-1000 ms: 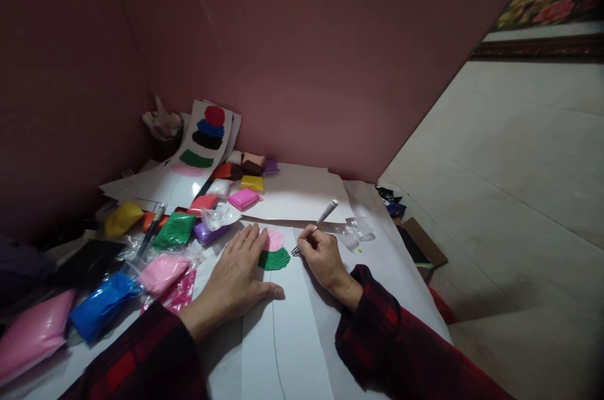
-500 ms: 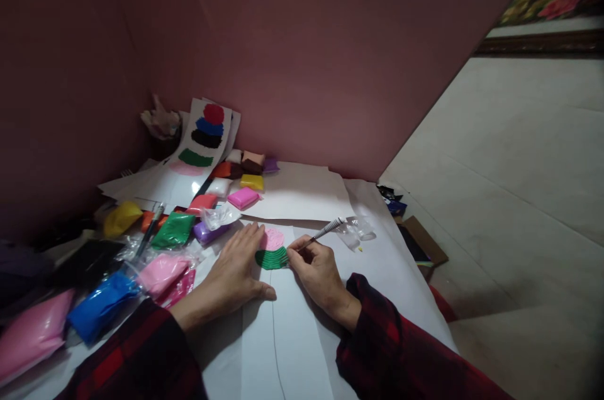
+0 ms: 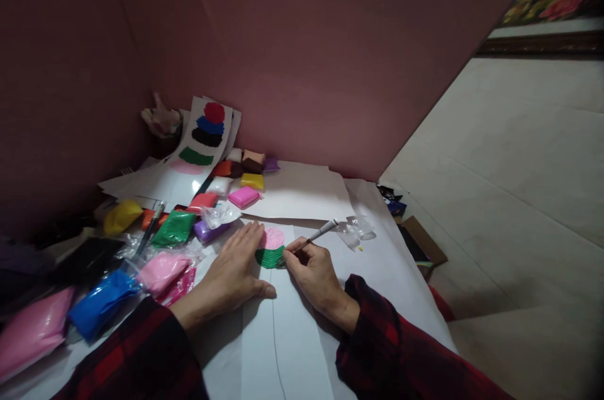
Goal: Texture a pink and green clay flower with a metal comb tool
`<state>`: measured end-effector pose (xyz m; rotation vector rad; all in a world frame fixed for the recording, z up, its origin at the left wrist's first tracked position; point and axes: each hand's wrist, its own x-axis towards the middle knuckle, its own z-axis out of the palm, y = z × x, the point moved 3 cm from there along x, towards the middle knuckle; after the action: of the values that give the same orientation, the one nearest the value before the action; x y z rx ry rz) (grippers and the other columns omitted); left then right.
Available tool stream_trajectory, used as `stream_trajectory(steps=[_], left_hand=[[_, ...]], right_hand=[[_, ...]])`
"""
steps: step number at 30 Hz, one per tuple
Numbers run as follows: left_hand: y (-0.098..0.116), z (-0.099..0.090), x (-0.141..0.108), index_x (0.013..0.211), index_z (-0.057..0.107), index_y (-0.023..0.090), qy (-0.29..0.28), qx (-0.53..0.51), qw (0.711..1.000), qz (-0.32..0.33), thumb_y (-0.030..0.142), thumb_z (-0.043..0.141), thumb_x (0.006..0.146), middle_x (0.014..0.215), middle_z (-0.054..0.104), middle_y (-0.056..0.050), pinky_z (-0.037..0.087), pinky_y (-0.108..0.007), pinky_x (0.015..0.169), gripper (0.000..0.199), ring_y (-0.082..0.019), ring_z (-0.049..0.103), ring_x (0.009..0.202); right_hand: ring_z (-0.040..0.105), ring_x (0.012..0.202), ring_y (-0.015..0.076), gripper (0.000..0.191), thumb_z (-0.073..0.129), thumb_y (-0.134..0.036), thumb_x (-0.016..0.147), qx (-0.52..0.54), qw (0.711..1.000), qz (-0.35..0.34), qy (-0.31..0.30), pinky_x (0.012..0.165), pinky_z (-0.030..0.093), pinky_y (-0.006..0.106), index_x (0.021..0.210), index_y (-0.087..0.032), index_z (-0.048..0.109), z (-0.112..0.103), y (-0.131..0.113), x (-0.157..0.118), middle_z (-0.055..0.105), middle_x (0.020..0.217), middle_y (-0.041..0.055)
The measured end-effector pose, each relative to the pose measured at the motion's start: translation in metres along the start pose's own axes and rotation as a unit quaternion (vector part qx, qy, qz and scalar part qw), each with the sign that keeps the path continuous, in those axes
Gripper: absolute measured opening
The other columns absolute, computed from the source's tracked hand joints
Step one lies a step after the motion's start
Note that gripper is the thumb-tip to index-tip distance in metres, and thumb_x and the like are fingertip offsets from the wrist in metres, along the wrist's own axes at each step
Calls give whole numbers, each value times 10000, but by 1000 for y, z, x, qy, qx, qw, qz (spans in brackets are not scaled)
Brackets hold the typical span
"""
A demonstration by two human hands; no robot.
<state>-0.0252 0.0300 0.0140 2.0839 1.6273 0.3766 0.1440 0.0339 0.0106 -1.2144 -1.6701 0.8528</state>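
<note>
My left hand (image 3: 232,271) lies flat on a white paper strip (image 3: 283,331), fingers out and holding nothing. Its fingertips rest beside a pink clay round (image 3: 272,237) on the strip. Below that round sits a green clay band (image 3: 270,257) scored with curved ridges. In a pinch, my right hand (image 3: 313,274) grips a slim pen-shaped tool (image 3: 322,232) with a black-and-white striped upper end. The lower end of the tool is hidden by my fingers, close to the right edge of the green band. A drawn line runs down the strip toward me.
Soft clay packets, among them a blue one (image 3: 102,305) and a green one (image 3: 173,228), crowd the left side. Behind them leans a sheet with coloured shapes (image 3: 207,136). Clear plastic pieces (image 3: 356,231) lie right of the strip. A pink wall (image 3: 292,60) rises behind the table.
My right hand and the striped tool have shifted slightly left along the green band. My left hand stays where it was.
</note>
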Motion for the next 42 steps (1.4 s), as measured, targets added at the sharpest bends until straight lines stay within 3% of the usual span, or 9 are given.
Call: stream_trajectory(steps=[12,22,30,42], left_hand=[[-4,4,0,1474,321,110,22,-2,1000,15,411,847,565,1574,255,-223,185,-540,1188,1093,-387,147,1465],[0,0,0,1480,296,87,-4,2,1000,1,389,829,587,1582,209,-234,165,-529,1192,1083,-373,114,1474],[-2,2,0,1472,323,148,11,-9,1000,12,405,831,577,1580,245,-210,180,-561,1180,1060,-386,140,1467],[-1,1,-1,1466,335,147,3,-6,1000,9,402,820,585,1584,234,-209,180,-560,1176,1037,-383,133,1470]], right_hand=[[534,568,133,138,554,-193,816,-36,999,-11,-4,564,425,238,696,-164,618,-1,0,1,595,624,2],[468,535,116,136,506,-174,779,-33,999,-22,-8,536,385,231,654,-172,558,-7,0,7,524,586,-18],[469,534,115,145,523,-194,764,-16,1000,3,10,538,396,234,624,-170,555,-9,1,8,528,573,-18],[488,528,111,121,527,-160,757,-3,1000,-13,-22,528,398,221,649,-167,582,-5,0,5,546,581,-21]])
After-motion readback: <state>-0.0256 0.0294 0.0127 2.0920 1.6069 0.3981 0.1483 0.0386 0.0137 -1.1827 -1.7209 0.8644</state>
